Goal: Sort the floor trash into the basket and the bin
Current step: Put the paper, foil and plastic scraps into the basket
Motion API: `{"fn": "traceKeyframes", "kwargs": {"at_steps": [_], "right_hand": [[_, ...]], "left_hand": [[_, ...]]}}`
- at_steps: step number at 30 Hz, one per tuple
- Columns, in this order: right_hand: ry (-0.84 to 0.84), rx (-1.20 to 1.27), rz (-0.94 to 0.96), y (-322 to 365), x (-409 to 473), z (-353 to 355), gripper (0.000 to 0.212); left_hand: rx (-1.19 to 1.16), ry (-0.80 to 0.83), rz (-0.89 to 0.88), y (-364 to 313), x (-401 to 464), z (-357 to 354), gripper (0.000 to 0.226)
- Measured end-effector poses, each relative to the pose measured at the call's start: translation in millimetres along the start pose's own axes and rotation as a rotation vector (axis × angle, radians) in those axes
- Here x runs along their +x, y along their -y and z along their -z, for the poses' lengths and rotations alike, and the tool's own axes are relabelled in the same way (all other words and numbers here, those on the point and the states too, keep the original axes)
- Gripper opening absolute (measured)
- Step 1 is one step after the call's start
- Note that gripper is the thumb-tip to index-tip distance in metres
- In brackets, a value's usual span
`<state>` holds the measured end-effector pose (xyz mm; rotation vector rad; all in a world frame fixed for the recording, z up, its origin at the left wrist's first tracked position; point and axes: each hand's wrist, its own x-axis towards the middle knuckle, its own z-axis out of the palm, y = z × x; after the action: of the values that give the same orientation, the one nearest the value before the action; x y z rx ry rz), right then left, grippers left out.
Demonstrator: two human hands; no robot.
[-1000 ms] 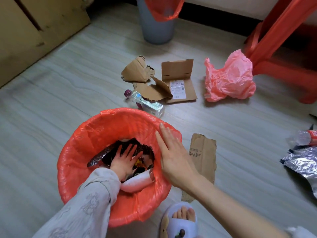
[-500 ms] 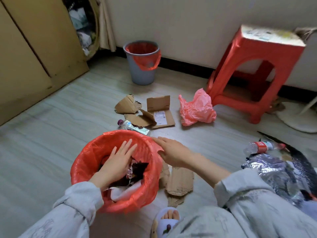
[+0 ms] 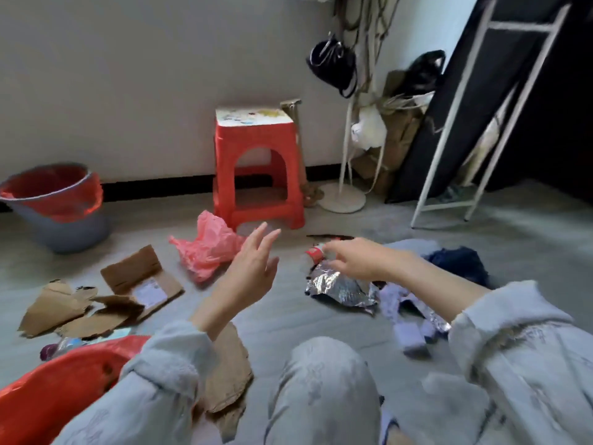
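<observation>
While the fingers of the left hand [image 3: 253, 271] are straight and slightly spread in the air, holding nothing, the right hand [image 3: 353, 258] reaches over a clear plastic bottle with red label [image 3: 313, 253]; the blur hides whether its fingers touch the bottle. This bottle lies on the floor just beside a crumpled silver foil bag [image 3: 340, 287]. Torn brown cardboard pieces [image 3: 96, 300] and a pink plastic bag [image 3: 208, 248] lie near. At bottom left is the red-lined basket [image 3: 48, 390]; the grey bin with red liner [image 3: 57, 203] stands by the wall.
</observation>
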<state>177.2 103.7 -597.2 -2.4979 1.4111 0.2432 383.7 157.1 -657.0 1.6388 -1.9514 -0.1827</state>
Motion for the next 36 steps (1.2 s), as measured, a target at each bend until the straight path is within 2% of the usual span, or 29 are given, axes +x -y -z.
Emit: {"fn": "traceKeyframes", "kwargs": {"at_steps": [3, 7, 10, 13, 17, 20, 24, 27, 30, 33, 34, 36], "right_hand": [[0.093, -0.02, -0.174, -62, -39, -4, 0.038], [0.058, 0.039, -0.322, -132, -60, -13, 0.036], [0.104, 0.067, -0.403, -185, -63, -47, 0.039], [0.2, 0.075, -0.426, -227, -58, -90, 0.048], [0.254, 0.046, -0.398, -280, -37, -157, 0.036], [0.298, 0.022, -0.342, -320, -8, -212, 0.045], [0.318, 0.042, -0.254, -363, 37, -264, 0.069], [0.339, -0.007, -0.174, -370, 55, -289, 0.087], [0.325, -0.04, -0.095, -361, 63, -310, 0.093], [0.24, -0.084, -0.095, -358, 60, -320, 0.095], [0.155, -0.091, -0.12, -356, 59, -320, 0.094], [0.149, -0.017, -0.197, -352, 55, -319, 0.092]], "left_hand": [[-0.072, 0.131, -0.114, -39, 24, -42, 0.048], [-0.08, 0.244, -0.198, -69, 59, -88, 0.045], [-0.077, 0.342, -0.236, -78, 81, -135, 0.045], [0.019, 0.48, -0.266, -81, 85, -185, 0.046], [0.211, 0.744, -0.388, -83, 98, -261, 0.052], [0.308, 0.839, -0.438, -80, 118, -327, 0.052], [0.419, 0.876, -0.426, -64, 141, -401, 0.056], [0.42, 0.895, -0.214, -36, 149, -431, 0.063], [0.418, 0.903, -0.056, -8, 136, -454, 0.07], [0.439, 0.863, -0.07, 0, 110, -468, 0.07], [0.438, 0.832, -0.085, 0, 102, -468, 0.069], [0.462, 0.739, -0.144, 2, 91, -466, 0.064]]}}
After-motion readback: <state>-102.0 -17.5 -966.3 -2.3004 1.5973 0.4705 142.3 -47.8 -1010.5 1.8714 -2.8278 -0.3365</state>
